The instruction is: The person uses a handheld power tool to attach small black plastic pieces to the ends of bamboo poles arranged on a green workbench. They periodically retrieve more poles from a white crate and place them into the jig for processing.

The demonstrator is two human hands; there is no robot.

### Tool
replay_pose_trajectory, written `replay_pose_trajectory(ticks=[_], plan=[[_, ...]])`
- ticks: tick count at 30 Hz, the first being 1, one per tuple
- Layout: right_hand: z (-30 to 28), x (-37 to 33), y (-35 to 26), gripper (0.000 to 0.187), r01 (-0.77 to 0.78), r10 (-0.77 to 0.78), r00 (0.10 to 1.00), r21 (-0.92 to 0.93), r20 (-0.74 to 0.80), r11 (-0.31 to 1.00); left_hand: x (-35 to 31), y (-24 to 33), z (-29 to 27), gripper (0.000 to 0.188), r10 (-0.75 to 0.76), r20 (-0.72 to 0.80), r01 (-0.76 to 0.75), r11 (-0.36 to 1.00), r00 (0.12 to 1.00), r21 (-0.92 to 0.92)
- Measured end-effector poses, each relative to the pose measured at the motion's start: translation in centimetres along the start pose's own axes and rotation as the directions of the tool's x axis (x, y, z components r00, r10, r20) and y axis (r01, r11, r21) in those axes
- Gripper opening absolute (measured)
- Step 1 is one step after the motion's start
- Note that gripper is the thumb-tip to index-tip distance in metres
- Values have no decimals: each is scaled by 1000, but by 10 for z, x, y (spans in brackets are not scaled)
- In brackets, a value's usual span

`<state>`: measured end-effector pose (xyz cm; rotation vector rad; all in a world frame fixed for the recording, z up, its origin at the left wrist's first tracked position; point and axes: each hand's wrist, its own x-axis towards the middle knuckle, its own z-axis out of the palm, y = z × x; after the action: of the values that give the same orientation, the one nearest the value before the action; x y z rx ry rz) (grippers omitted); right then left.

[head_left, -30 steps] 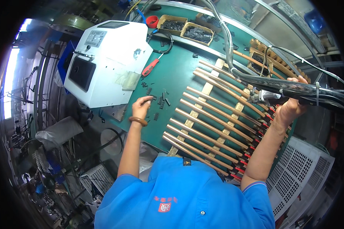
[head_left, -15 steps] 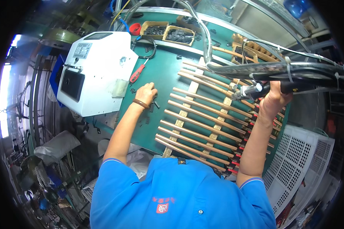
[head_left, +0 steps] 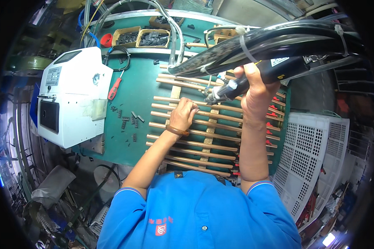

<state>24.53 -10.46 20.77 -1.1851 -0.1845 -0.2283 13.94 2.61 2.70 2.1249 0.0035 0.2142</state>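
My right hand [head_left: 255, 93] grips a black powered screwdriver [head_left: 284, 68] with cables and hoses. The driver's silver nose points left and down, its tip close to the row of copper-coloured rods [head_left: 224, 135]. My left hand [head_left: 183, 115] is over the rods' left half, just left of that tip. Its thumb and fingers are pinched together near a rod; what they hold, if anything, is too small to make out. The rods lie side by side across pale wooden strips [head_left: 205, 150]. Small red clamp-like pieces [head_left: 271, 115] stand along their right ends.
A white machine [head_left: 72, 95] stands at the left, beside a red-handled screwdriver [head_left: 114, 89]. Small dark parts [head_left: 124, 123] lie on the green table [head_left: 124, 151]. Boxes of black parts [head_left: 153, 39] and a red cup [head_left: 106, 40] sit behind. White plastic crates [head_left: 307, 155] stand at right.
My left hand has moved right from the loose dark parts to the rods. My right hand has brought the powered screwdriver left toward it. The whole view has shifted.
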Motion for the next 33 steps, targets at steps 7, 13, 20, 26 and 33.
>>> replay_pose_trajectory(ticks=[7,13,20,26,33], plan=[[0,-6,-1,26,-9,9,1000,-16,-27,1000,7,0,20,13,122,-96,-134,982,988,-134],[-3,-9,-3,26,9,-11,999,-49,-43,999,10,2,25,13,122,-91,-132,984,988,-121],[-4,-10,-4,26,39,-41,998,-40,-39,998,13,6,22,12,159,-62,-161,987,985,-29],[-1,-12,-4,26,47,-48,998,-20,-43,999,17,6,19,16,239,-39,-234,968,970,88],[-1,-14,-1,26,48,-48,999,-6,-11,999,11,1,21,15,181,-40,-177,981,983,73]])
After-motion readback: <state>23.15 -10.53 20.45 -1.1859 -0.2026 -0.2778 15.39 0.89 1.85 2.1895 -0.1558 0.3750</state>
